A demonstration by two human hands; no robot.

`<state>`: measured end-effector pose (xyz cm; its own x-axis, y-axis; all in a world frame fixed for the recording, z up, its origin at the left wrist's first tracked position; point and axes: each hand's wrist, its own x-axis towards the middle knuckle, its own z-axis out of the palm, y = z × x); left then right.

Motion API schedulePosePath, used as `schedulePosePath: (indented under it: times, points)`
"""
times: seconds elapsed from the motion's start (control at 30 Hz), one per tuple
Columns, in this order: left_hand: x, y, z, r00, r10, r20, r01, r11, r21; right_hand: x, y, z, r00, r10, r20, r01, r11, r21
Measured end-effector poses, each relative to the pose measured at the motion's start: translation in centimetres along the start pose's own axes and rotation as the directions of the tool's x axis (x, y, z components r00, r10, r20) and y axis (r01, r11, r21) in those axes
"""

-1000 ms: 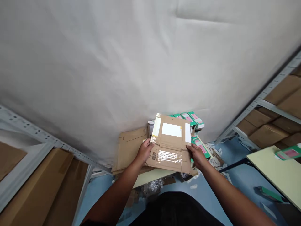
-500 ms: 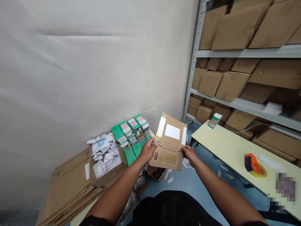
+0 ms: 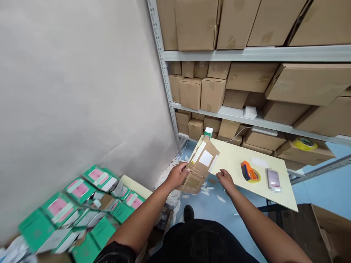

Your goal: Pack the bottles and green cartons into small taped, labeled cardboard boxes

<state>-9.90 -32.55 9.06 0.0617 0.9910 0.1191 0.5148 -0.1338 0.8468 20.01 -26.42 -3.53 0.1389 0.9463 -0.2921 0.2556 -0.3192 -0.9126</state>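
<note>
My left hand point(image 3: 177, 177) is closed on the left edge of a flattened cardboard box point(image 3: 197, 172), which is tilted in front of me. White labels and strips of clear tape are stuck to the brown board. My right hand point(image 3: 225, 179) is apart from the box, loosely bent and holding nothing, near the front edge of the pale yellow table point(image 3: 279, 197). Beyond the cardboard, a small green and white box point(image 3: 208, 133) stands at the table's far left corner. An orange and blue tape dispenser point(image 3: 250, 171) with yellowish tape lies on the tabletop.
Several green cartons point(image 3: 79, 190) with pink panels are at the lower left. A metal shelf rack point(image 3: 246, 54) full of brown boxes rises ahead. Paper scraps point(image 3: 207, 189) litter the blue floor. An open brown carton point(image 3: 323, 233) sits at the lower right.
The view has swung right, bringing the table and shelves nearer the middle. My right hand has let go of the cardboard and moved off to its right; my left still holds it.
</note>
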Motion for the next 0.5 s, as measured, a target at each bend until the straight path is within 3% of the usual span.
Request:
schedulePosePath:
  times: [0.1,0.2,0.27,0.37,0.43,0.5]
  points:
    - [6.0,-0.6,-0.2,0.985,0.089,0.149,-0.109,0.985,0.131,3.6,-1.2,-1.4,0.988,-0.058,-0.142,0.041,0.991,-0.125]
    - [12.1,-1.0,-0.2,0.935,0.159,0.318,-0.227,0.955,0.191,6.0,-3.3,-2.5,0.957,-0.152,-0.249,0.107,0.976,-0.188]
    - [15.8,-1.1,0.4,0.871,0.221,0.44,-0.332,0.923,0.194,7.2,-4.7,-3.4,0.91,-0.258,-0.323,0.188,0.954,-0.232]
    - [20.7,-0.7,2.1,0.728,0.316,0.608,-0.504,0.849,0.162,8.8,-6.0,-5.3,0.862,-0.326,-0.388,0.239,0.937,-0.255]
    - [23.3,-0.1,3.7,0.644,0.353,0.678,-0.585,0.799,0.139,9.8,-6.2,-6.8,0.899,-0.24,-0.367,0.192,0.968,-0.163]
    - [25.3,0.4,5.2,0.608,0.363,0.706,-0.622,0.771,0.139,10.9,-5.9,-8.3,0.937,-0.129,-0.324,0.132,0.991,-0.012]
